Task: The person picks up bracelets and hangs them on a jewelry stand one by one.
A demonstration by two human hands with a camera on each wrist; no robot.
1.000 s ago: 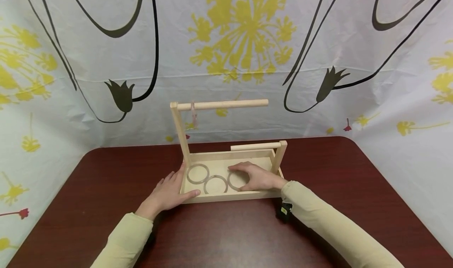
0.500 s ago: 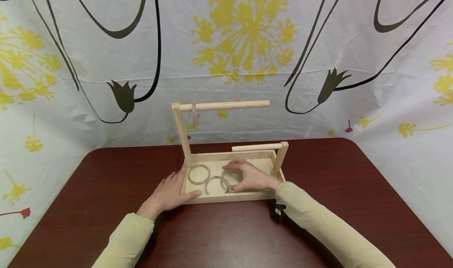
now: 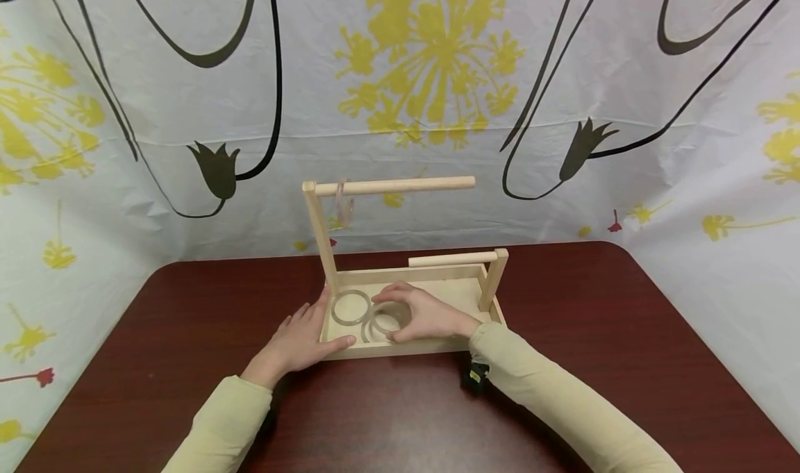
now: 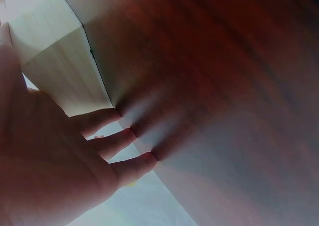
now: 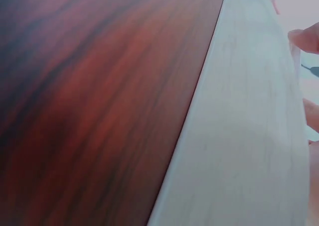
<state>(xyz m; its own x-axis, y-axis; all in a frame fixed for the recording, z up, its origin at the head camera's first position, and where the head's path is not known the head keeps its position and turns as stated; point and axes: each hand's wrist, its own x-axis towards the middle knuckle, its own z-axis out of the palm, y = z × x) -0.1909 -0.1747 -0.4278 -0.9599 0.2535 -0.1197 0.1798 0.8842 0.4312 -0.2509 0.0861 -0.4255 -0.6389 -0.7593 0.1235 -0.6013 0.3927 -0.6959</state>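
A pale wooden tray (image 3: pixel 431 346) stands on the dark red table. My right hand (image 3: pixel 431 317) is over its middle, thumb and fingers curved round a clear ring (image 3: pixel 373 320). That ring overlaps a second clear ring (image 3: pixel 364 333) lying in the tray, and a third ring (image 3: pixel 350 323) lies just left of them. My left hand (image 3: pixel 298 339) rests at the tray's left end, its thumb on the front wall. In the left wrist view its straight fingers (image 4: pixel 137 169) reach down to the tabletop beside the tray's wooden side (image 4: pixel 70 71).
From the tray's left end rises a tall post (image 3: pixel 320 237) with a long rod (image 3: pixel 412 185) pointing right. Clear pinkish hoops (image 3: pixel 340 202) hang near the rod's left end. A shorter post (image 3: pixel 492 282) at the right bears a low rod (image 3: pixel 450 259). Behind hangs a patterned sheet (image 3: pixel 400 112).
My right hand has slid left along the tray with the ring, bringing it over the middle ring. The hanging hoops have swayed a little. My left hand has stayed in place.
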